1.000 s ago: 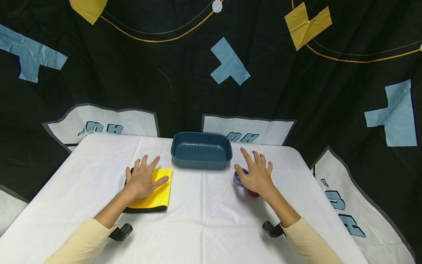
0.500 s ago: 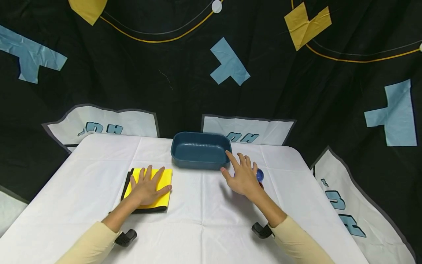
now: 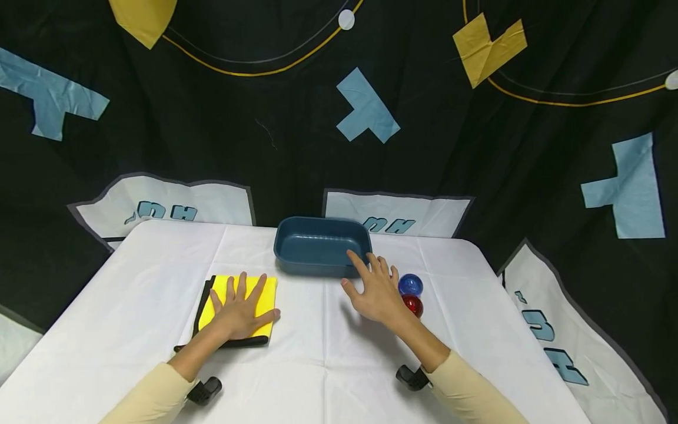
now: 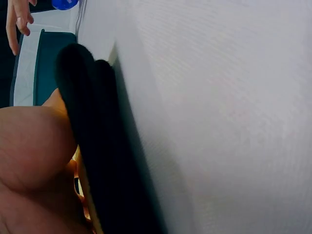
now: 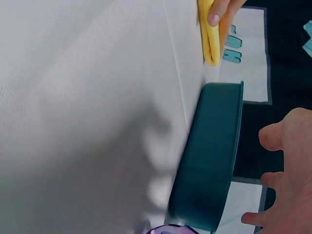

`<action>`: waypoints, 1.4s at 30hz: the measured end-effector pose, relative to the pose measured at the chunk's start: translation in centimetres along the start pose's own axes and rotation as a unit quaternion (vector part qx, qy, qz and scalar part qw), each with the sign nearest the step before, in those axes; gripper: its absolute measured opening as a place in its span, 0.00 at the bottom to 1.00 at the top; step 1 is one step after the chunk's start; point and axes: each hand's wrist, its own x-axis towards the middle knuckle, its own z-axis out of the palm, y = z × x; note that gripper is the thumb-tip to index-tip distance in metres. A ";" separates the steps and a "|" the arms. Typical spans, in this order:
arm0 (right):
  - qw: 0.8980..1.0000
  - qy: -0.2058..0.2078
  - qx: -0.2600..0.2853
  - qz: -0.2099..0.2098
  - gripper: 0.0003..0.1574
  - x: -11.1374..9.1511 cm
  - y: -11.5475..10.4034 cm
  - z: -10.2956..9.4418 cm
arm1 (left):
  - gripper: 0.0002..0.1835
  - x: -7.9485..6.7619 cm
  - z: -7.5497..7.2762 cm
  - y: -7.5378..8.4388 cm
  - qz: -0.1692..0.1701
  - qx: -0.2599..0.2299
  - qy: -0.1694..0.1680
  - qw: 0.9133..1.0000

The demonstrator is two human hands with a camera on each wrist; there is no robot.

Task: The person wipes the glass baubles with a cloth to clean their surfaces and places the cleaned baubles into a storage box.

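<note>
My left hand [image 3: 238,315] lies flat with spread fingers on a folded yellow cloth [image 3: 269,287] edged in black. In the left wrist view the cloth's dark folded edge [image 4: 109,146] runs beside the heel of the hand. My right hand [image 3: 377,297] hovers over the table, fingers spread and nothing in them, its fingertips overlapping the front right corner of a dark blue rectangular tub [image 3: 309,268]. Just right of that hand sit a glossy blue ball [image 3: 410,284] and a red ball [image 3: 414,305], the red one partly hidden by the wrist.
A white cloth covers the table [image 3: 323,377]. Behind it hangs a black backdrop [image 3: 286,159] with blue and yellow patches. The tub stands near the table's back edge, between the yellow cloth and the balls. A black wrist camera [image 3: 205,391] sits below the left hand.
My right hand has moved left from over the balls toward the tub, uncovering them. The left hand has shifted slightly right and toward me over the cloth. The head view has tilted slightly.
</note>
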 end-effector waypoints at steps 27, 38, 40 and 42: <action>0.994 0.065 0.059 -0.068 0.39 -0.7 -0.5 0.0 | 0.30 0.6 -0.5 -0.5 0.016 0.042 0.059 0.997; 0.992 0.095 0.079 -0.029 0.37 0.1 1.9 -1.8 | 0.27 -0.1 -1.9 -0.4 0.034 -0.039 0.104 0.993; 0.991 0.102 0.082 -0.025 0.37 0.3 2.4 -2.3 | 0.27 -0.1 -2.0 -0.4 0.040 -0.053 0.117 0.991; 0.991 0.105 0.080 -0.015 0.37 0.4 2.9 -2.8 | 0.26 -0.2 -2.2 -0.4 0.053 -0.064 0.132 0.988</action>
